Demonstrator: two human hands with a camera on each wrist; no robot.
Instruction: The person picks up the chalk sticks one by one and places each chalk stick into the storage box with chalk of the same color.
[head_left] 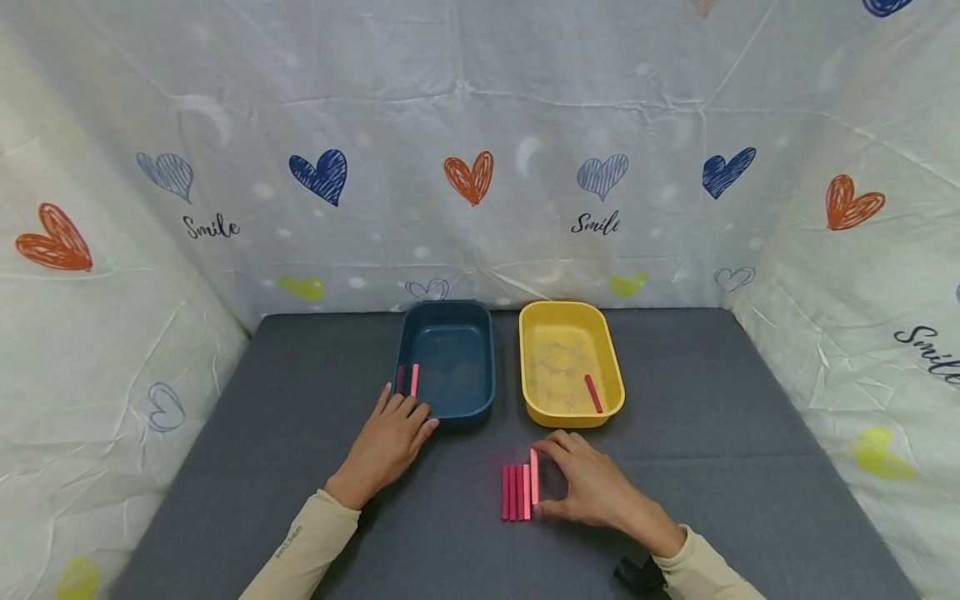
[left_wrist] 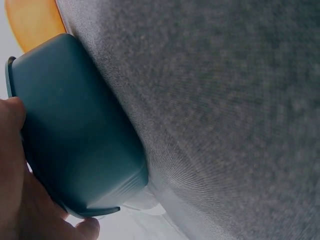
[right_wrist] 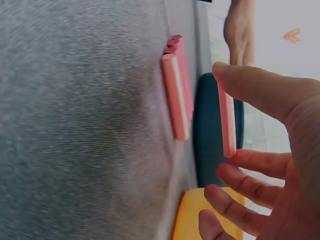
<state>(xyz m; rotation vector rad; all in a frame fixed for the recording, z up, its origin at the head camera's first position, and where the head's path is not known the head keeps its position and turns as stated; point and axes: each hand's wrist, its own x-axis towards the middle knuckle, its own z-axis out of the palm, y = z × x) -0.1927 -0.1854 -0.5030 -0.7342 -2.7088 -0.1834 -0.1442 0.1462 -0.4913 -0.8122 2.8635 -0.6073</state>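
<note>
My right hand (head_left: 592,483) pinches a light-pink, chalk-like stick (right_wrist: 228,122) by its two ends, between thumb and index finger; the other fingers are spread apart. Right beside it, a row of several sticks (head_left: 513,493), dark pink and light pink, lies side by side on the table. My left hand (head_left: 390,442) rests on the front-left corner of the blue tray (head_left: 487,367), its fingers over the rim. Inside that tray, near these fingers, are a light-pink stick (head_left: 415,379) and a dark stick (head_left: 401,379). A dark-pink stick (head_left: 593,393) lies in the yellow tray (head_left: 528,367).
Grey cloth (head_left: 697,400) covers the table. Both trays stand side by side at the back, near a white printed curtain (head_left: 525,242) that also hangs along the left and right sides. A black object (head_left: 637,575) shows beside the right sleeve.
</note>
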